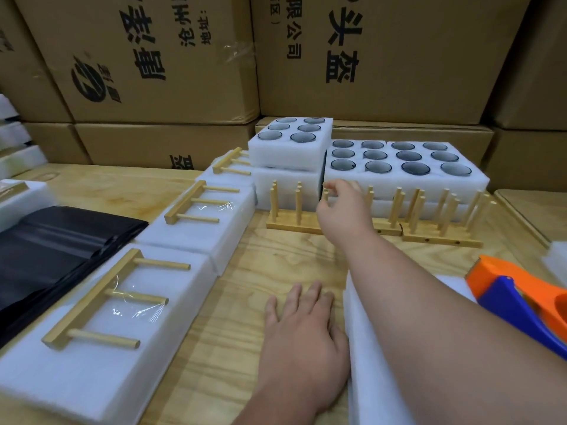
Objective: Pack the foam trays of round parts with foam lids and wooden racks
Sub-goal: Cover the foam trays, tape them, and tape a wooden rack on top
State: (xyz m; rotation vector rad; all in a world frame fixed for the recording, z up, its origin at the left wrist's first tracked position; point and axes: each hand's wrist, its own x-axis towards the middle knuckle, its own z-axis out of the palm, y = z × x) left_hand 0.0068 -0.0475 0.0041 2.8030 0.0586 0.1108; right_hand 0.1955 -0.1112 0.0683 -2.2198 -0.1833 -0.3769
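Standing between both hands (343,216): wooden rack (291,207)

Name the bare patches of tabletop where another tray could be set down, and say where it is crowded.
Bare wood lies between the wrapped foam packs, the upright wooden racks and the left hand. Another patch lies behind the black bags. Crowded: along the foam trays.

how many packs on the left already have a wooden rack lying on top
3, in a row along the left: near pack, middle pack, far pack. Others may lie out of view.
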